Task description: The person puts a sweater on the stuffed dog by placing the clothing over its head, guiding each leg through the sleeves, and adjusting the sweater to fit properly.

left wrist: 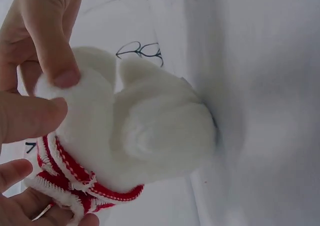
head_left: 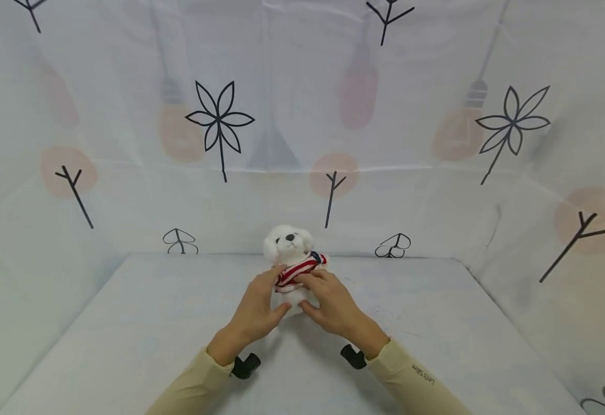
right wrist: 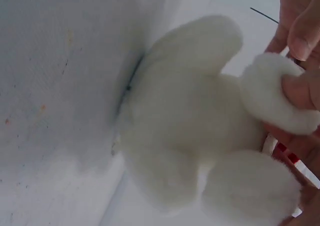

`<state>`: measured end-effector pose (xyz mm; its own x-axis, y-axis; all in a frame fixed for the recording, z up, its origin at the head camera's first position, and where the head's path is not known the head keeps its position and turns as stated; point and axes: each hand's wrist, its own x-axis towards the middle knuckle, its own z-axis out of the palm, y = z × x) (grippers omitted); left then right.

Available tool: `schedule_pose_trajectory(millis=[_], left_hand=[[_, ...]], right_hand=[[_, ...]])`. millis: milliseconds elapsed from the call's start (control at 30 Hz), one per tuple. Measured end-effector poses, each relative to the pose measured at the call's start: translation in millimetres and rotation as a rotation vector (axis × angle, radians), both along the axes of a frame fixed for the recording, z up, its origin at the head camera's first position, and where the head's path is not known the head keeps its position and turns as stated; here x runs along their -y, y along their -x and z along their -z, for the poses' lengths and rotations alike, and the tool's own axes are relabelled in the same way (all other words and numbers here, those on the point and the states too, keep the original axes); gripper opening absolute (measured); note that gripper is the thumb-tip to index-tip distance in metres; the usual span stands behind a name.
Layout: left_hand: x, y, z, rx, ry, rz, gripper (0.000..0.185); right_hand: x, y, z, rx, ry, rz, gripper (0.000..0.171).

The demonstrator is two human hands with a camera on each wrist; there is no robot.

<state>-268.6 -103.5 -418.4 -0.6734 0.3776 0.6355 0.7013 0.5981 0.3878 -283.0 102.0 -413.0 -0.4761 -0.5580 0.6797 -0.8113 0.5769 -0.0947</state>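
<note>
Beige sleeves (head_left: 411, 377) lead to both hands: the left hand (head_left: 254, 311) and the right hand (head_left: 333, 305) each clamp fingers around a small white plush dog in a red-and-white striped shirt (head_left: 294, 259), upright on the pale table (head_left: 126, 334) before a patterned backdrop (head_left: 219, 121).

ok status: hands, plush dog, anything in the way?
Left hand and right hand both grip the plush dog. Dog upright on the table, red-striped shirt on. Nothing in the way.

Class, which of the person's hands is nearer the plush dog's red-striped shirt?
Neither: both touch it. The left hand grips the plush dog from its left side, the right hand from the right, fingers on the shirt.
</note>
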Motion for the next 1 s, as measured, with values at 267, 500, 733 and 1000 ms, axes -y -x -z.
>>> schedule_pose_trajectory(millis=[267, 500, 733, 1000], left_hand=[[-9, -9.4, -6.5, -0.042, 0.009, 0.083, 0.074], [-10, -16.9, -22.8, -0.001, -0.108, 0.046, 0.065], [-7, -19.3, -29.1, 0.052, -0.088, 0.007, 0.066], [-9, -18.7, -24.9, 0.000, -0.097, 0.003, 0.063]], right_hand=[[4, -9.3, -0.5, 0.144, 0.187, -0.090, 0.042], [8, -16.3, -10.6, 0.308, 0.308, -0.228, 0.034], [10, -19.5, -18.3, 0.298, 0.283, -0.241, 0.034], [5, -2.7, -4.7, -0.021, 0.131, -0.118, 0.042]])
